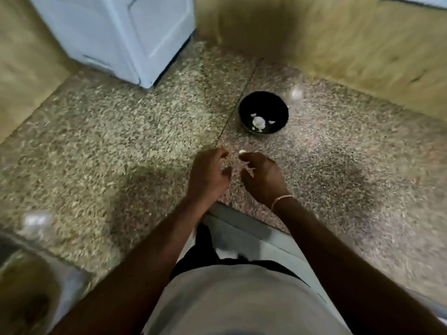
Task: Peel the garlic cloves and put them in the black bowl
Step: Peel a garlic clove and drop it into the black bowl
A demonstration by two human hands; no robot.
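Your left hand (208, 174) and right hand (260, 175) sit mid-frame, fingers curled close together; the right pinches a small white bit (242, 152) at its fingertips, prob garlic. Can't tell what the left holds, too blurry. Black bowl (278, 102) is upper right of center w/ a garlic clove (258, 122) and skin scraps inside. Risk: the bit slips from that fingertip pinch onto the speckled counter (121, 141) and gets lost; skins mixing w/ peeled cloves. No readable writing.

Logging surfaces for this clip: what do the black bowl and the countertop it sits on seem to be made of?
The black bowl looks like glossy plastic or glazed ceramic; its dark wall is smooth, but blur leaves the material open. The countertop looks like polished granite or speckled stone: a fine beige, grey and pinkish fleck pattern, a thin seam line running toward the bowl, and soft glare spots.
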